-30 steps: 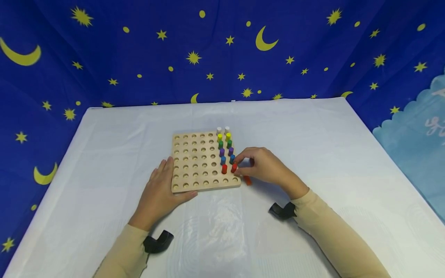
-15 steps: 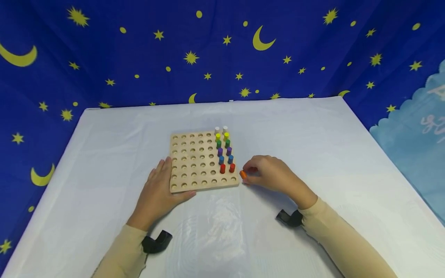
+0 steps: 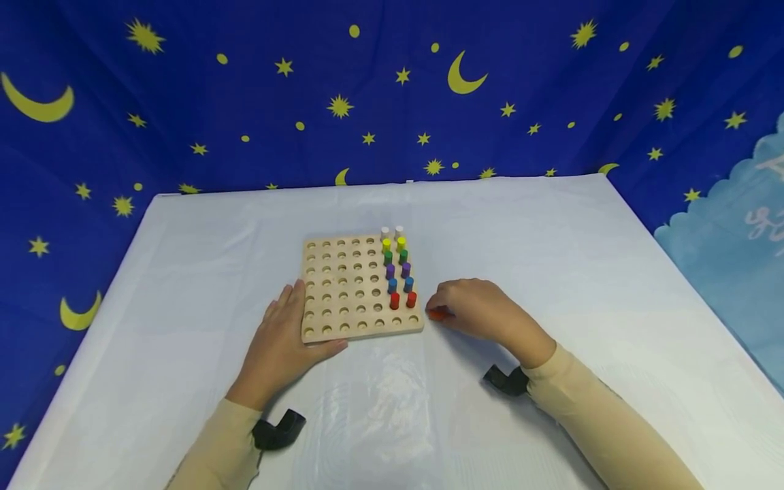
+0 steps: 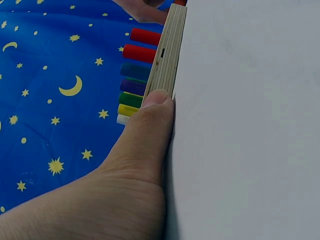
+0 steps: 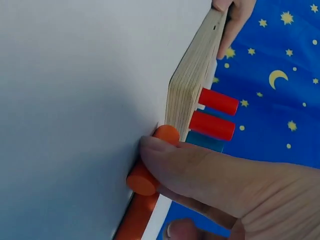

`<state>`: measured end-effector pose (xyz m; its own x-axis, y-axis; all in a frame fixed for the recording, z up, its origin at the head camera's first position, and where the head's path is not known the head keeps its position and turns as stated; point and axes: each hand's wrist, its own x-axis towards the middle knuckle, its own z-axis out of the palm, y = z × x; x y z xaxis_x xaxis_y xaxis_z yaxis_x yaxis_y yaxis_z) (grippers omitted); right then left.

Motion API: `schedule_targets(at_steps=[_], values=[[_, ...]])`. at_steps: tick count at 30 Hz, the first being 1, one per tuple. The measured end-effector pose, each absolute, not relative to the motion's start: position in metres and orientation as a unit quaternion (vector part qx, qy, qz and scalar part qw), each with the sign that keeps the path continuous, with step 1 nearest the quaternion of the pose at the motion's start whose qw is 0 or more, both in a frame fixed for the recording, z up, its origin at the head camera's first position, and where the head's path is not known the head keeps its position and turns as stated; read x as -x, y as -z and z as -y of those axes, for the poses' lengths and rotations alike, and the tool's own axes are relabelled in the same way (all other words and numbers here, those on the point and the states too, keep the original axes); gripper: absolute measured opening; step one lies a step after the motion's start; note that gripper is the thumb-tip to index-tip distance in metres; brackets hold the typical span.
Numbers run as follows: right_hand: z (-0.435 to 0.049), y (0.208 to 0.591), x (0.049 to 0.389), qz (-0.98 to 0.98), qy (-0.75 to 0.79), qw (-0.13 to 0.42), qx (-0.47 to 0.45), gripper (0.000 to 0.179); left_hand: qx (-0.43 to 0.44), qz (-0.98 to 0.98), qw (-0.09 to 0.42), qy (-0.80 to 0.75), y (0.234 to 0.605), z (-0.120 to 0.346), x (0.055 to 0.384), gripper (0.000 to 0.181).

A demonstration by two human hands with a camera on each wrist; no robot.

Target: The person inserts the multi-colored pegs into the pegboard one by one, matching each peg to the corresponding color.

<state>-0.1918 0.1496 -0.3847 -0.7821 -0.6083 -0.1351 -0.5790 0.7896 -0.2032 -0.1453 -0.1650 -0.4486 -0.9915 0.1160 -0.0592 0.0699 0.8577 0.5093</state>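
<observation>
A wooden peg board point(image 3: 367, 272) with round holes lies on the table. Its two right columns hold pairs of upright pegs: white, yellow, green, purple, blue point(image 3: 393, 286) and red point(image 3: 412, 300), from back to front. My left hand point(image 3: 278, 344) rests against the board's front left corner, fingers along the left side and thumb along the front edge. Just right of the board, my right hand point(image 3: 474, 309) pinches an orange peg point(image 5: 142, 181) low at the table. Another orange peg point(image 5: 137, 217) lies beside it, partly hidden.
The white-covered table point(image 3: 367, 415) stretches around the board. A blue curtain point(image 3: 392, 88) with yellow stars and moons hangs behind. A black wrist mount point(image 3: 507, 380) sits under the right wrist, another point(image 3: 278, 430) beside the left.
My right hand has let go of the red peg in the right column and moved right to the orange pegs. It has then dipped lower there. The left hand keeps its place.
</observation>
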Motion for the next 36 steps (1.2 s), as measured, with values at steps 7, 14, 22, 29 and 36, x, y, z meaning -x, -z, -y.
schedule_targets(at_steps=[7,14,22,29,36], values=[[-0.155,0.391,0.192,-0.937,0.103,0.108,0.317,0.018,-0.050,-0.963,0.043,-0.263,0.449,0.166,0.144,0.134],[-0.161,0.391,0.194,-0.929,0.179,0.120,0.302,0.022,-0.050,-0.963,0.042,-0.262,0.449,0.166,0.143,0.134],[-0.157,0.392,0.194,-0.892,0.330,0.125,0.283,0.019,-0.047,-0.964,0.042,-0.260,0.449,0.166,0.142,0.135],[-0.141,0.391,0.189,-0.879,0.378,0.104,0.272,0.018,-0.048,-0.963,0.040,-0.262,0.448,0.165,0.143,0.134],[-0.126,0.391,0.185,-0.892,0.344,0.081,0.282,0.018,-0.046,-0.964,0.040,-0.260,0.448,0.165,0.144,0.135]])
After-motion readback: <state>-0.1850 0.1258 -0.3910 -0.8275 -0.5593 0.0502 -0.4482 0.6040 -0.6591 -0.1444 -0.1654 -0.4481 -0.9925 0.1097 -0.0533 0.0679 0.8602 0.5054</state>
